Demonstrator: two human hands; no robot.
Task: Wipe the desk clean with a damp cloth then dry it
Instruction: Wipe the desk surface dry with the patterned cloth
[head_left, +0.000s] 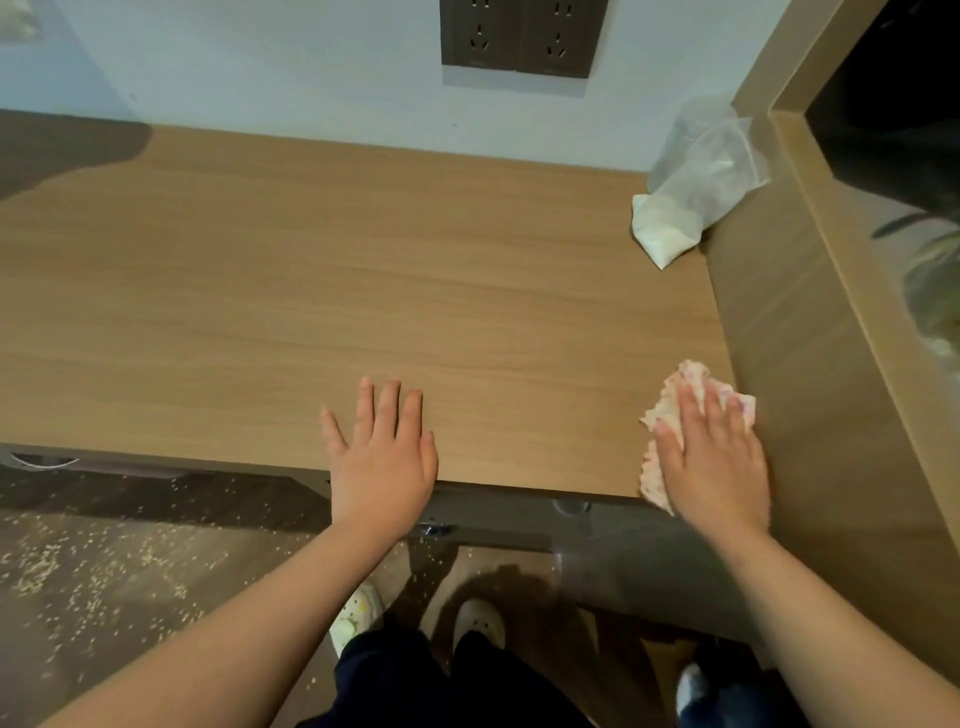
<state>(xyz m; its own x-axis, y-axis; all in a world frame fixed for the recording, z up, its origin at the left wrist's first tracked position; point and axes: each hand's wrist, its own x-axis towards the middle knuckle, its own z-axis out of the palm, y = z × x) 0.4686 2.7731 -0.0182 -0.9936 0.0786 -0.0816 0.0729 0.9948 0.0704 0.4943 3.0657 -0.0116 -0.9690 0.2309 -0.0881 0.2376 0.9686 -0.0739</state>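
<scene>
Head cam: R hand (711, 457) lay flat, fingers straight, pressing the pink-and-white cloth (667, 410) onto the wooden desk (363, 286) at its front-right corner. L hand (382, 457) rested flat near the front edge, holding nothing. Best approach seemed even pressure w/ overlapping strokes, lifting the plastic bag (696, 182) to wipe beneath

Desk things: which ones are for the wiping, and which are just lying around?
For the job: desk, patterned cloth, right hand pressing it flat, left hand resting on the desk.
Just lying about: plastic bag with white stuff in the far right corner, wall sockets, crumbs on the floor.
</scene>
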